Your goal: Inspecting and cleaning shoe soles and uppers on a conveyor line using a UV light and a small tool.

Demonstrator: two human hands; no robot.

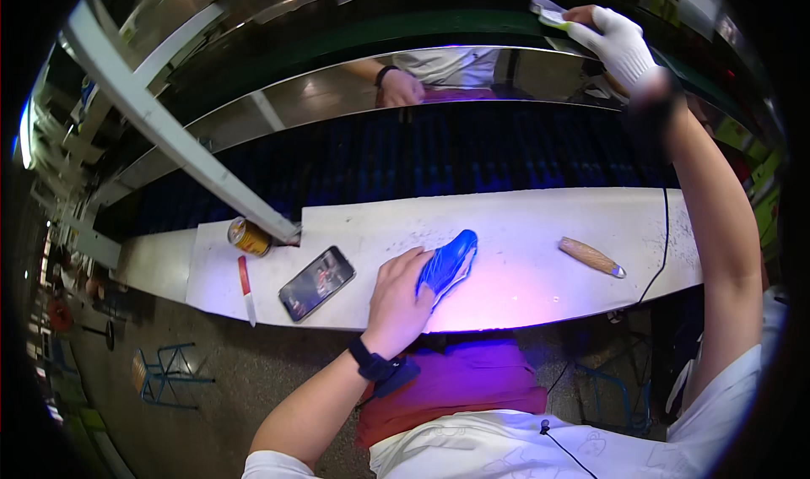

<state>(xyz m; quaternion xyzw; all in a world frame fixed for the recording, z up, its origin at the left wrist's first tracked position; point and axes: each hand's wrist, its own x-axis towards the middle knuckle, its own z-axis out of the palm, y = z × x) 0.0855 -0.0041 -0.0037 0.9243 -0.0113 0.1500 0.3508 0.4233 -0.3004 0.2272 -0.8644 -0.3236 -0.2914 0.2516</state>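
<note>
A: Item one, left hand (398, 297)?
B: Bare, with a dark wristband. It lies on the white bench (523, 226), fingers curled over the heel end of a blue shoe (449, 262), holding it down. The shoe lies on its side near the bench's front edge, in a patch of violet light.

A: Item two, right hand (620, 44)?
B: In a white glove, raised well above the bench toward the upper conveyor. Fingers pinched closed on a small pale piece (547, 11), possibly a cloth or pad; the view is too small there to tell.

A: Other bench stock?
B: A wooden-handled tool (591, 256) right of the shoe, well apart from it. A phone (316, 282) just left of the left hand. Further left, a red-handled knife (245, 286) and a can (248, 236) beside the metal post.

A: Anyone else?
B: Another person's hand (401, 86) across the belt.
</note>
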